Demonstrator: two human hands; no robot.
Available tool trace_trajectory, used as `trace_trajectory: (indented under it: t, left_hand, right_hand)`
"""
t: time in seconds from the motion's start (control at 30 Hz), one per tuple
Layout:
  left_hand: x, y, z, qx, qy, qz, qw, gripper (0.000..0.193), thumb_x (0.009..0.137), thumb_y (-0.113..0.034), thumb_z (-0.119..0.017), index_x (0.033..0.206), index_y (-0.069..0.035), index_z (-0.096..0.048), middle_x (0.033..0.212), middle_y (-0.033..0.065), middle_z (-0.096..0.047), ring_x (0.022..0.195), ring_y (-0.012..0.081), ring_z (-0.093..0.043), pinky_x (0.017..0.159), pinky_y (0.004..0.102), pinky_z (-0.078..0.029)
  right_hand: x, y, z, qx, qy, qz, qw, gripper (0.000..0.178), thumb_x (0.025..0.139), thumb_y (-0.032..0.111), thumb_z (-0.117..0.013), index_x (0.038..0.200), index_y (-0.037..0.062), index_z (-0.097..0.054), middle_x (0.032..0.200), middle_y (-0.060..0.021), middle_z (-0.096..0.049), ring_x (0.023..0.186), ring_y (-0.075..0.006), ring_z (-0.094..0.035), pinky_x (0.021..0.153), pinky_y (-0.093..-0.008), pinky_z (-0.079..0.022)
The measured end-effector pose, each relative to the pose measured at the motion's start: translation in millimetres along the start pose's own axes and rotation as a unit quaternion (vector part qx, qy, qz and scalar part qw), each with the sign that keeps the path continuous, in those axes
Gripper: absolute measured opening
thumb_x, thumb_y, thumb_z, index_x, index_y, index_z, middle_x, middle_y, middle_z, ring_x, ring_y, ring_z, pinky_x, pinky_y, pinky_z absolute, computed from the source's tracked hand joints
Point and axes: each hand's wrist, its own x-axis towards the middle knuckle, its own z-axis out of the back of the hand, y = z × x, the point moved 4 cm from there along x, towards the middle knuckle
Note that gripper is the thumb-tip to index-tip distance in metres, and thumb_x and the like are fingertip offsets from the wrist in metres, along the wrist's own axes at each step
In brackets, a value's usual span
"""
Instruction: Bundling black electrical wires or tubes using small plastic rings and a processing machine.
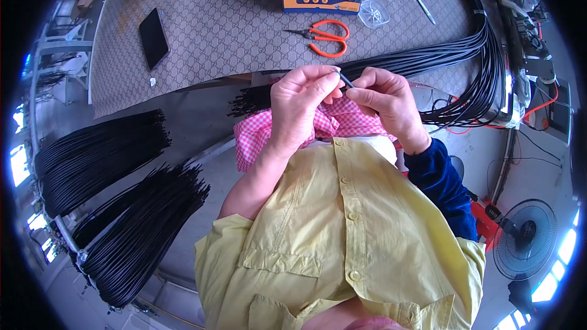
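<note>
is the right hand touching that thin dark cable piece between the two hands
Touching: the head view shows the right hand pinching the lower end of the thin dark cable piece, with no gap showing.

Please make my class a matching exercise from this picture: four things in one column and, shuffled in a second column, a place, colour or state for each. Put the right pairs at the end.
Column one
1. Scissors
2. Phone
3. Fan
4. Thin dark strand

Column two
A. Toward the lower right of the picture
B. Held between the left hand and the right hand
C. Orange handles
D. Lying on the left part of the table

Right pairs: 1-C; 2-D; 3-A; 4-B
</note>
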Motion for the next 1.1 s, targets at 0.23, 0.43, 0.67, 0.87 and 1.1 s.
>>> trace_trajectory:
  t: [0.23,0.43,0.67,0.87,1.1]
  left_hand:
    - [1,-2,-4,0.012,-0.005,-0.051,0.999,0.008,0.079,-0.004,-0.058,0.085,0.001,-0.058,0.074,0.0058,-0.06,0.063,0.0076,-0.055,0.059,0.0198,-0.045]
    - [2,17,-7,-0.172,0.009,0.003,0.985,0.012,0.079,-0.005,-0.059,0.09,-0.001,-0.056,0.077,0.0041,-0.057,0.069,0.0082,-0.053,0.064,0.0201,-0.043]
    - [2,26,-7,-0.199,0.023,0.027,0.979,0.011,0.08,-0.007,-0.058,0.089,-0.001,-0.056,0.079,0.0045,-0.057,0.068,0.0082,-0.051,0.065,0.02,-0.042]
    - [4,19,-2,-0.204,0.038,0.093,0.974,0.024,0.087,-0.022,-0.047,0.085,-0.001,-0.057,0.072,0.007,-0.056,0.064,0.013,-0.051,0.06,0.0252,-0.041]
    - [7,12,1,-0.158,0.04,0.127,0.978,0.019,0.086,-0.019,-0.05,0.082,-0.002,-0.056,0.067,0.0063,-0.056,0.058,0.0129,-0.051,0.054,0.0242,-0.041]
  right_hand:
    - [-1,-3,-2,0.057,0.013,-0.019,0.998,0.006,0.076,0.005,-0.062,0.076,0.0014,-0.057,0.064,-0.0012,-0.054,0.052,-0.0049,-0.045,0.045,-0.0174,-0.033]
    - [-1,-13,-10,0.218,0.029,-0.067,0.973,0.008,0.079,0.008,-0.059,0.079,0.0012,-0.055,0.064,-0.0044,-0.053,0.05,-0.0084,-0.045,0.043,-0.0197,-0.032]
    - [2,-17,-8,0.211,0.028,-0.059,0.975,0.008,0.08,0.009,-0.058,0.08,0.0012,-0.055,0.066,-0.0048,-0.054,0.049,-0.0081,-0.044,0.044,-0.019,-0.032]
    - [0,-14,-4,0.158,0.032,-0.056,0.985,0.006,0.079,0.007,-0.059,0.077,0.0033,-0.055,0.065,0.0006,-0.048,0.051,-0.0068,-0.041,0.045,-0.0182,-0.031]
    - [0,-14,-4,0.124,0.033,-0.043,0.991,0.007,0.079,0.008,-0.059,0.077,0.002,-0.056,0.06,0.0019,-0.048,0.049,-0.0041,-0.039,0.044,-0.0178,-0.027]
